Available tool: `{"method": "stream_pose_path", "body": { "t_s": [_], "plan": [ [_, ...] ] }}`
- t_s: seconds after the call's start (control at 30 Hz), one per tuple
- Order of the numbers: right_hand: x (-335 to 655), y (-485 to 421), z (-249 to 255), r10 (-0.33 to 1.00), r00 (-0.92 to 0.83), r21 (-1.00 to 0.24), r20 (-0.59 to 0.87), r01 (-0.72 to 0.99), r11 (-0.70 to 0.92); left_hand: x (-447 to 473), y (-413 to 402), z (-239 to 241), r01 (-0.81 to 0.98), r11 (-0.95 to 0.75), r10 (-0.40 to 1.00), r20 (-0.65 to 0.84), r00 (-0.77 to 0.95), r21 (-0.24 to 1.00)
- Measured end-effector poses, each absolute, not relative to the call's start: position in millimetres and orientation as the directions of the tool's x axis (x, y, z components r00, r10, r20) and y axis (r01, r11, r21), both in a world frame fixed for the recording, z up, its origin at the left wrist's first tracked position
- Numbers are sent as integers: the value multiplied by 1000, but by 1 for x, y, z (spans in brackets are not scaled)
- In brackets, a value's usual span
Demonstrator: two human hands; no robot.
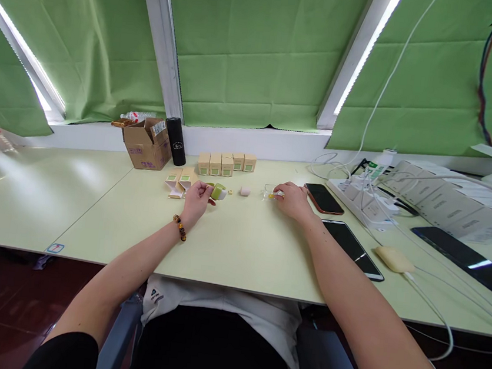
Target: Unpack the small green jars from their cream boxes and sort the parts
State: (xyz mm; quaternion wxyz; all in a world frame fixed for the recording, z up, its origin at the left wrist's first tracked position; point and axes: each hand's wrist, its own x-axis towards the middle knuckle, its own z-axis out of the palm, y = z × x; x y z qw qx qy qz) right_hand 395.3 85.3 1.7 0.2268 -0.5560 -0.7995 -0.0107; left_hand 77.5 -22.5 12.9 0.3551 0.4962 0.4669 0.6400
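My left hand [196, 198], with a bead bracelet on its wrist, is closed around a small green and white bottle [219, 191] just above the pale green table [238, 249]. Right behind that hand lies an opened small cardboard box [180, 181]. My right hand [291, 198] rests on the table with its fingers pinched on a small clear piece with a yellow bit [274, 194]. A small pinkish cap [245, 191] lies between the two hands. A row of several small closed boxes [226, 164] stands behind them.
A brown carton [146, 145] and a black cylinder flask [175, 141] stand at the back left. Two phones [323, 198] [353, 248] lie right of my right hand. Further right are a power strip with cables [362, 199], white boxes [448, 201], a yellow pad [394, 259] and another dark phone [468, 261].
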Motion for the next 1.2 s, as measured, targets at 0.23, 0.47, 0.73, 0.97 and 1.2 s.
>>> {"method": "stream_pose_path", "body": {
  "t_s": [0.23,0.47,0.73,0.97,1.2],
  "plan": [
    [395,85,1,882,-283,-227,377,895,384,79,-25,15,-6,-303,923,292,-249,953],
    [391,72,14,762,-277,-99,586,908,406,79,-26,16,-105,-255,948,227,-224,961],
    [337,31,25,524,-400,-155,752,666,730,84,-34,24,-303,-135,988,107,-108,943],
    [279,-5,22,536,-431,-435,726,316,843,84,-39,28,-343,-69,998,61,-32,937],
    [254,-19,22,755,-294,-762,586,117,637,90,-45,31,-339,-59,991,97,95,939]
  ]
}}
